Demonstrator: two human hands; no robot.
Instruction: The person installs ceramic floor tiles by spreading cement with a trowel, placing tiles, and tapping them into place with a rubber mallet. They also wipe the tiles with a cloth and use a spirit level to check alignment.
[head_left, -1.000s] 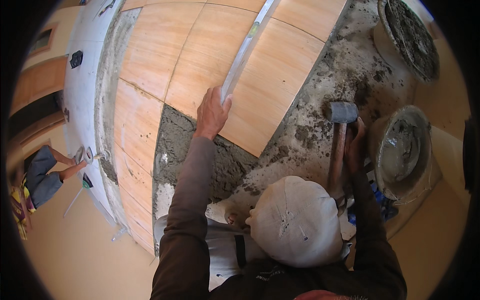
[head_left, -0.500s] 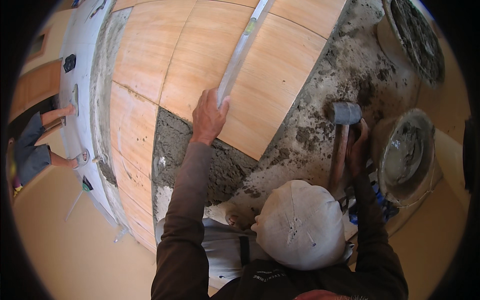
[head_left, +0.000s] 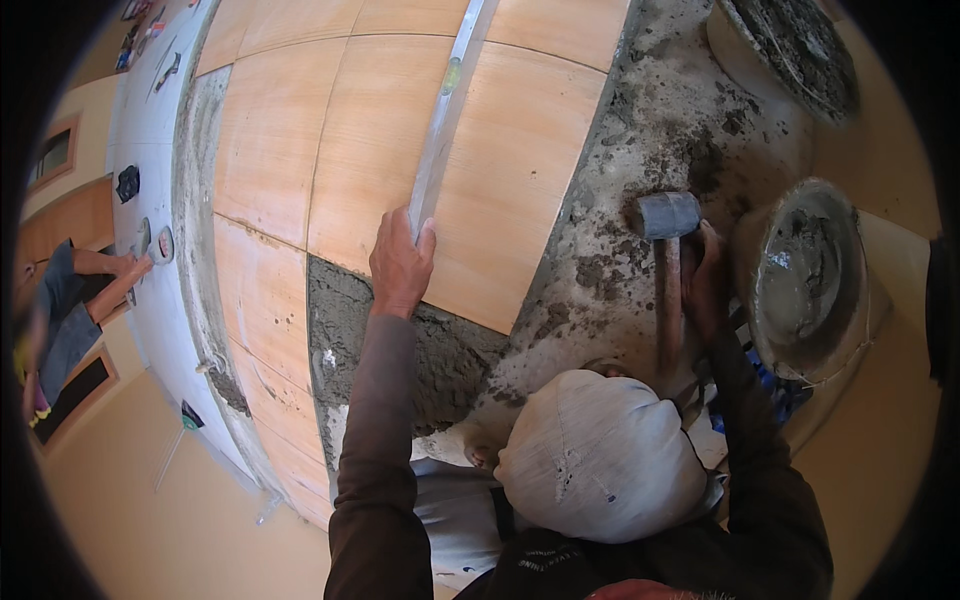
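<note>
My left hand (head_left: 401, 265) grips the near end of a long silver spirit level (head_left: 442, 105), which lies on pale wood-grain floor tiles (head_left: 505, 170). Just below that hand is a patch of rough wet grey mortar (head_left: 400, 360) bordered by tiles. At the right, my right hand (head_left: 705, 275) is closed on a mallet (head_left: 666, 215) with a grey head and wooden handle, held upright over the stained concrete. A pale cloth cap (head_left: 600, 450) fills the lower middle between my forearms.
Two buckets of grey mix stand at the right, one beside my right hand (head_left: 800, 280), one farther back (head_left: 785, 55). At the far left, another person's bare legs (head_left: 100, 285) in grey shorts are on a whitish floor strip (head_left: 150, 120) with scattered tools.
The view has shifted, so the level, tiles and buckets appear farther left. My hands keep their holds. The other person's legs and feet at the left have moved.
</note>
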